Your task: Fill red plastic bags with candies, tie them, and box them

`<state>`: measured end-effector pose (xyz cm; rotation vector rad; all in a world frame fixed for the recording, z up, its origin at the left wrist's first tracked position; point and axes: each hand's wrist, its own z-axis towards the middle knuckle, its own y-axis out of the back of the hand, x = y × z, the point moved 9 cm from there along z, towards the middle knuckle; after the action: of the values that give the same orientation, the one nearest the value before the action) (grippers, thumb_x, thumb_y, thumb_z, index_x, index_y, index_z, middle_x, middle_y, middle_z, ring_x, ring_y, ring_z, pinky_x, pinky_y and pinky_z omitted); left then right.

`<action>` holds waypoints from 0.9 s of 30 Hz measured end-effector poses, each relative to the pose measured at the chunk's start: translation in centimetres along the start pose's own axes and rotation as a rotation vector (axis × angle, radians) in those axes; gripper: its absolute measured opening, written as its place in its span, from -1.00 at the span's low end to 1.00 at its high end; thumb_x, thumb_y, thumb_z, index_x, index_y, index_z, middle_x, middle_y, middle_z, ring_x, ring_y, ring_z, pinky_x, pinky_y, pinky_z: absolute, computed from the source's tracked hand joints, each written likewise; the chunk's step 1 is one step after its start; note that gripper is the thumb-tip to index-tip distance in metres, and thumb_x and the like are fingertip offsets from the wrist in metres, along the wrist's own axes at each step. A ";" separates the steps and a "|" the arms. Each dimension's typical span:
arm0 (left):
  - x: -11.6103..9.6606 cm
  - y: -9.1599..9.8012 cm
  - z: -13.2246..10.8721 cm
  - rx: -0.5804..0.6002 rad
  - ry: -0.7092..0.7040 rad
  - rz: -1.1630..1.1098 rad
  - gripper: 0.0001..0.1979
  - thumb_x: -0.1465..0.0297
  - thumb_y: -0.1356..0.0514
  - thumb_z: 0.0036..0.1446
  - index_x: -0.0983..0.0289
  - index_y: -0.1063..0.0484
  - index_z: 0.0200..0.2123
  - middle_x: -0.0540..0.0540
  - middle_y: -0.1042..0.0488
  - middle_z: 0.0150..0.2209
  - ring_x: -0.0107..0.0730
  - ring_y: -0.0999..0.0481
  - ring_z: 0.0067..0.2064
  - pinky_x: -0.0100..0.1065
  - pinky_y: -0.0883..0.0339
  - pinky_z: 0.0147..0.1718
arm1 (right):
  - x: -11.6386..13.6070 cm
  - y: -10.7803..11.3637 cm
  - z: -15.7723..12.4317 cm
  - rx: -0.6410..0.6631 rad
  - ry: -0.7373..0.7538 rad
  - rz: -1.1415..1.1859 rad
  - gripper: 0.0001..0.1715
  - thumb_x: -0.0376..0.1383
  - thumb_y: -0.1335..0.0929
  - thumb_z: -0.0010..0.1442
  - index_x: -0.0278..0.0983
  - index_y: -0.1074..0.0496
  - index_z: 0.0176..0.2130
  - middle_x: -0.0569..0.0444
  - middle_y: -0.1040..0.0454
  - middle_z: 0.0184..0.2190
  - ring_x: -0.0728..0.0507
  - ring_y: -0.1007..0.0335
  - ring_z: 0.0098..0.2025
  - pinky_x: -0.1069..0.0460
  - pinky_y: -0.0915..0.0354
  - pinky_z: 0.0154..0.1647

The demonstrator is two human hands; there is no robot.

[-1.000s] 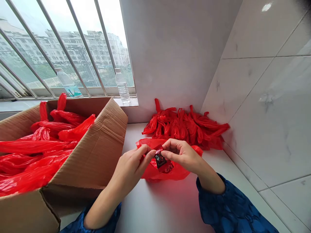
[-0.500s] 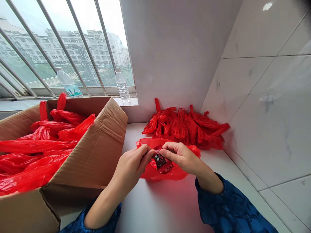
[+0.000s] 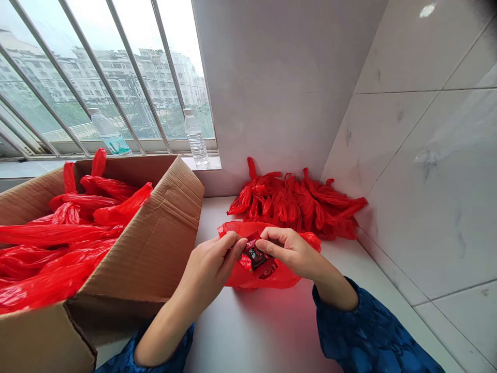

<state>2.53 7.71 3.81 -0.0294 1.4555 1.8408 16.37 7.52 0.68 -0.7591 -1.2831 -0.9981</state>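
Observation:
My left hand (image 3: 212,267) and my right hand (image 3: 289,251) meet over an open red plastic bag (image 3: 248,277) lying on the white counter. Both hands pinch a small dark red packet (image 3: 256,255) between fingertips, one at each upper corner, and it hangs over the bag's mouth. More red wrapped pieces show inside the bag below the packet. Both sleeves are dark blue.
A cardboard box (image 3: 155,243) full of red plastic bags stands at the left. A heap of knotted red bags (image 3: 295,204) lies at the back against the wall. Two water bottles (image 3: 195,137) stand on the window sill. Tiled wall (image 3: 427,181) runs along the right.
Hardly anything differs: both hands and the packet have shifted very slightly, still pinched together over the bag.

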 end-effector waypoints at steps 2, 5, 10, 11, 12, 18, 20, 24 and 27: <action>0.0 0.0 0.0 0.004 0.006 -0.010 -0.59 0.20 0.06 0.40 0.22 -0.14 -0.50 -0.06 -0.27 -0.55 -0.44 -0.21 -0.49 -0.38 -0.03 -0.45 | -0.1 0.0 0.0 0.003 -0.001 0.005 -0.52 0.08 -0.38 0.29 -0.26 -0.36 -0.38 0.18 -0.23 -0.45 -0.02 -0.11 -0.40 0.08 -0.09 -0.40; 0.0 0.0 0.0 0.000 0.011 -0.028 -0.60 0.20 0.06 0.41 0.22 -0.10 -0.49 -0.06 -0.23 -0.54 -0.44 -0.17 -0.49 -0.37 -0.02 -0.44 | -0.1 -0.1 0.0 0.012 -0.007 0.007 -0.54 0.07 -0.37 0.30 -0.26 -0.38 -0.35 0.18 -0.26 -0.44 -0.02 -0.14 -0.40 0.08 -0.10 -0.40; -0.1 0.2 -0.1 -0.013 0.015 -0.037 -0.60 0.20 0.05 0.40 0.22 -0.07 -0.50 -0.07 -0.20 -0.55 -0.44 -0.14 -0.49 -0.36 0.02 -0.44 | 0.1 -0.3 -0.1 0.032 0.007 -0.016 -0.59 0.01 -0.33 0.36 -0.27 -0.41 -0.30 0.15 -0.34 -0.39 -0.03 -0.24 -0.35 0.07 -0.20 -0.34; 0.0 0.3 -0.1 -0.016 0.018 -0.036 -0.60 0.20 0.05 0.40 0.21 -0.07 -0.51 -0.07 -0.20 -0.55 -0.44 -0.14 -0.49 -0.36 0.02 -0.44 | 0.2 -0.4 -0.1 0.038 0.008 -0.017 -0.60 0.00 -0.32 0.37 -0.27 -0.41 -0.29 0.14 -0.37 -0.37 -0.04 -0.28 -0.33 0.07 -0.24 -0.32; 0.0 0.3 -0.1 -0.021 0.022 -0.033 -0.60 0.19 0.04 0.39 0.21 -0.07 -0.51 -0.07 -0.20 -0.55 -0.44 -0.14 -0.49 -0.36 0.02 -0.44 | 0.2 -0.4 -0.2 0.039 0.010 -0.018 -0.61 0.00 -0.31 0.38 -0.26 -0.42 -0.26 0.13 -0.40 -0.35 -0.05 -0.33 -0.31 0.06 -0.28 -0.29; 0.6 0.9 0.0 -0.092 0.061 0.015 -0.59 0.21 0.00 0.37 0.22 -0.07 -0.52 -0.07 -0.17 -0.57 -0.45 -0.12 -0.51 -0.36 0.04 -0.45 | 2.2 0.6 -1.0 -0.264 0.123 -0.443 -0.65 -0.06 -0.42 0.29 -0.18 -0.37 -0.03 0.05 -0.52 -0.11 -0.15 -0.46 -0.08 -0.01 -0.37 -0.09; 0.7 1.0 0.0 -0.121 0.068 0.011 -0.59 0.21 -0.01 0.37 0.23 -0.09 -0.54 -0.08 -0.15 -0.59 -0.45 -0.12 -0.51 -0.37 0.03 -0.45 | 3.3 0.3 -1.5 -0.365 0.207 -0.648 -0.62 -0.06 -0.47 0.22 -0.19 -0.37 -0.10 0.04 -0.51 -0.15 -0.17 -0.46 -0.11 -0.03 -0.35 -0.10; 0.5 0.9 -0.1 -0.153 0.046 -0.037 -0.58 0.22 -0.02 0.37 0.23 -0.17 -0.55 -0.08 -0.17 -0.61 -0.46 -0.15 -0.52 -0.38 -0.01 -0.46 | 4.0 -1.0 -1.8 -0.380 0.301 -0.768 -0.78 -0.21 -0.45 0.26 -0.21 -0.39 -0.13 0.07 -0.53 -0.23 -0.15 -0.46 -0.17 -0.02 -0.35 -0.14; 0.0 0.8 -0.1 -0.137 0.013 -0.095 -0.59 0.22 -0.02 0.38 0.24 -0.20 -0.54 -0.08 -0.21 -0.60 -0.46 -0.18 -0.52 -0.40 -0.04 -0.46 | 3.1 -1.0 -1.2 -0.288 0.256 -0.577 -0.78 -0.37 -0.40 0.25 -0.19 -0.42 -0.07 0.11 -0.57 -0.19 -0.11 -0.51 -0.14 -0.02 -0.39 -0.09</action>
<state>2.06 7.60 4.43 -0.1755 1.3122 1.8627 15.98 5.48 3.46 -0.4537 -1.1656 -1.7161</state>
